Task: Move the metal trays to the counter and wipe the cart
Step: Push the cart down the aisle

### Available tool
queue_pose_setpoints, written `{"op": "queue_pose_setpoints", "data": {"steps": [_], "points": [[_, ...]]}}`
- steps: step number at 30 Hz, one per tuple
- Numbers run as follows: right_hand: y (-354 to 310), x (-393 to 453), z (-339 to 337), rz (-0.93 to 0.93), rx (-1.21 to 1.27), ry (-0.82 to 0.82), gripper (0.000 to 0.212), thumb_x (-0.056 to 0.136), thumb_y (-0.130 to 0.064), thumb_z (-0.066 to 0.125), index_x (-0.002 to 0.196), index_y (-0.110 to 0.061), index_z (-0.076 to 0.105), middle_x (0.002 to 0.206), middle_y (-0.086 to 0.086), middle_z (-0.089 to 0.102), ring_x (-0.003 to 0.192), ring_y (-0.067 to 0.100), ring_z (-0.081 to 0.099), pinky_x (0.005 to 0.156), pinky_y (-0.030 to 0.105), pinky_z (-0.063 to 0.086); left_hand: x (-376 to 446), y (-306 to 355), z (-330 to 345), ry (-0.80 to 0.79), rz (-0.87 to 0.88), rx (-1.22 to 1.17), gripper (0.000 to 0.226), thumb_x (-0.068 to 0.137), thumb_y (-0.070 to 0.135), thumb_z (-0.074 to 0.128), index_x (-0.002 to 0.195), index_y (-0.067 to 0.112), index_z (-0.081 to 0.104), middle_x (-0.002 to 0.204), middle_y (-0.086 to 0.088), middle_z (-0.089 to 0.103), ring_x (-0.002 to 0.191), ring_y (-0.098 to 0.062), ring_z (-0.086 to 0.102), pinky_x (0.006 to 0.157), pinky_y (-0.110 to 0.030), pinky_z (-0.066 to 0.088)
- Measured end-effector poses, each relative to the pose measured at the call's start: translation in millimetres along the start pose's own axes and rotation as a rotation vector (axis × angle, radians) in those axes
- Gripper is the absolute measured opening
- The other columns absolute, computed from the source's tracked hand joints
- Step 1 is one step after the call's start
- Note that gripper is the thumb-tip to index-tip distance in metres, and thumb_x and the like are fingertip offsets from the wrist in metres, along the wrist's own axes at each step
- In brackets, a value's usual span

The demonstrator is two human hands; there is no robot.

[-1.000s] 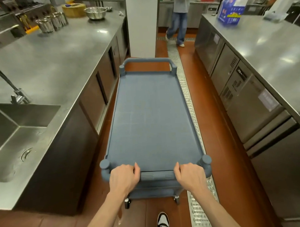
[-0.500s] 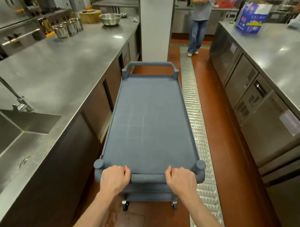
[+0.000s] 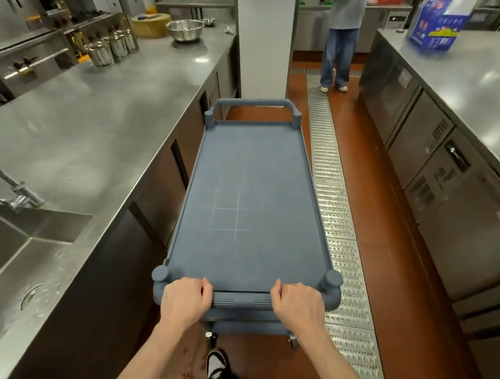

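A blue-grey plastic cart [image 3: 249, 195] stands lengthwise in the aisle between two steel counters, its top shelf bare with faint scratch lines. My left hand [image 3: 186, 300] grips the near handle bar [image 3: 241, 298] on the left. My right hand [image 3: 298, 302] grips the same bar on the right, fingers curled over its edge. A second handle [image 3: 253, 102] arches over the cart's far end. No metal trays are in view.
The left counter [image 3: 99, 132] has a sink [image 3: 16, 254] and tap, with metal pots [image 3: 110, 48], a steel bowl [image 3: 185, 30] and a wooden block further back. The right counter [image 3: 471, 76] carries a blue box [image 3: 438, 24]. A floor drain grate [image 3: 331, 186] runs beside the cart. A person [image 3: 340, 38] stands ahead by a white pillar.
The cart and I have rolled forward along the aisle; the sink has slid back on the left and the person ahead is nearer. Both hands keep their grip on the handle.
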State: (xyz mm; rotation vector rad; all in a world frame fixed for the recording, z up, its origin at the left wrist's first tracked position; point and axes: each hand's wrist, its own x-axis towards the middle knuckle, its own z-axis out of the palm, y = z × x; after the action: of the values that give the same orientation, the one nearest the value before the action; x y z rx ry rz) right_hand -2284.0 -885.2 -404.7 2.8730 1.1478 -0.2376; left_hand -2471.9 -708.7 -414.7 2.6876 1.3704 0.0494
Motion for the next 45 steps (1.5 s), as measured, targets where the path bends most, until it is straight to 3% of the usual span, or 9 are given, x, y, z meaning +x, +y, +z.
{"op": "queue_pose_setpoints", "data": {"steps": [3, 10, 15, 23, 27, 34, 38, 42, 45], "points": [[-10, 36, -5, -0.003, -0.027, 0.001, 0.06, 0.097, -0.044, 0.041, 0.054, -0.014, 0.07, 0.051, 0.007, 0.066, 0.047, 0.03, 0.066, 0.044, 0.028, 0.031, 42, -4, -1, -0.046, -0.003, 0.017, 0.064, 0.092, 0.049, 0.025, 0.051, 0.013, 0.058, 0.053, -0.003, 0.063, 0.051, -0.025, 0.064, 0.05, -0.034, 0.051], [-38, 124, -27, -0.041, -0.01, 0.104, 0.064, 0.106, -0.046, 0.028, 0.078, -0.016, 0.077, 0.078, 0.006, 0.077, 0.077, 0.029, 0.075, 0.058, 0.033, 0.04, 140, -11, -10, -0.054, 0.053, 0.038, 0.057, 0.094, 0.043, 0.038, 0.051, 0.013, 0.061, 0.053, -0.004, 0.065, 0.05, -0.025, 0.064, 0.048, -0.032, 0.049], [-56, 185, -28, 0.032, -0.005, 0.132, 0.061, 0.093, -0.042, 0.037, 0.044, -0.015, 0.063, 0.043, 0.006, 0.059, 0.038, 0.028, 0.061, 0.036, 0.029, 0.039, 208, -16, -13, -0.07, 0.091, 0.046, 0.062, 0.093, 0.047, 0.029, 0.059, 0.013, 0.068, 0.06, -0.005, 0.07, 0.056, -0.026, 0.069, 0.053, -0.033, 0.052], [-65, 286, -38, 0.038, -0.009, 0.221, 0.061, 0.093, -0.041, 0.036, 0.046, -0.013, 0.063, 0.045, 0.007, 0.061, 0.041, 0.032, 0.061, 0.04, 0.03, 0.039, 308, -5, -29, -0.064, 0.117, 0.056, 0.054, 0.098, 0.043, 0.038, 0.069, 0.013, 0.072, 0.074, -0.008, 0.076, 0.072, -0.03, 0.073, 0.063, -0.035, 0.052], [-67, 338, -43, 0.031, -0.001, 0.3, 0.058, 0.09, -0.038, 0.039, 0.041, -0.012, 0.058, 0.039, 0.006, 0.054, 0.033, 0.032, 0.055, 0.035, 0.028, 0.036, 357, 2, -28, -0.084, 0.098, 0.042, 0.051, 0.098, 0.041, 0.045, 0.061, 0.013, 0.068, 0.065, -0.009, 0.073, 0.064, -0.031, 0.071, 0.058, -0.035, 0.05], [-66, 444, -56, -0.009, 0.026, 0.353, 0.057, 0.088, -0.035, 0.042, 0.039, -0.011, 0.055, 0.036, 0.007, 0.051, 0.03, 0.032, 0.051, 0.035, 0.027, 0.033, 457, 20, -24, -0.06, 0.089, 0.007, 0.051, 0.094, 0.033, 0.061, 0.049, 0.017, 0.042, 0.05, -0.004, 0.062, 0.047, -0.028, 0.063, 0.047, -0.03, 0.037], [-65, 500, -64, -0.023, 0.036, 0.321, 0.058, 0.09, -0.037, 0.041, 0.039, -0.012, 0.055, 0.037, 0.004, 0.051, 0.031, 0.029, 0.052, 0.038, 0.027, 0.025, 512, 32, -28, -0.102, 0.069, 0.046, 0.05, 0.098, 0.036, 0.054, 0.053, 0.018, 0.049, 0.057, -0.004, 0.067, 0.055, -0.027, 0.067, 0.053, -0.033, 0.045], [-67, 555, -75, -0.031, 0.077, 0.319, 0.059, 0.088, -0.037, 0.042, 0.038, -0.009, 0.057, 0.037, 0.006, 0.052, 0.03, 0.031, 0.053, 0.034, 0.027, 0.035, 566, 41, -29, -0.061, 0.066, 0.058, 0.051, 0.097, 0.036, 0.055, 0.05, 0.018, 0.051, 0.051, -0.002, 0.064, 0.048, -0.022, 0.064, 0.049, -0.03, 0.04], [-67, 599, -85, -0.05, 0.09, 0.316, 0.059, 0.088, -0.036, 0.042, 0.038, -0.01, 0.057, 0.036, 0.006, 0.052, 0.029, 0.03, 0.052, 0.034, 0.025, 0.032, 608, 50, -30, -0.054, 0.063, 0.069, 0.051, 0.1, 0.038, 0.053, 0.054, 0.017, 0.059, 0.058, -0.003, 0.068, 0.055, -0.022, 0.067, 0.052, -0.03, 0.04]]}}
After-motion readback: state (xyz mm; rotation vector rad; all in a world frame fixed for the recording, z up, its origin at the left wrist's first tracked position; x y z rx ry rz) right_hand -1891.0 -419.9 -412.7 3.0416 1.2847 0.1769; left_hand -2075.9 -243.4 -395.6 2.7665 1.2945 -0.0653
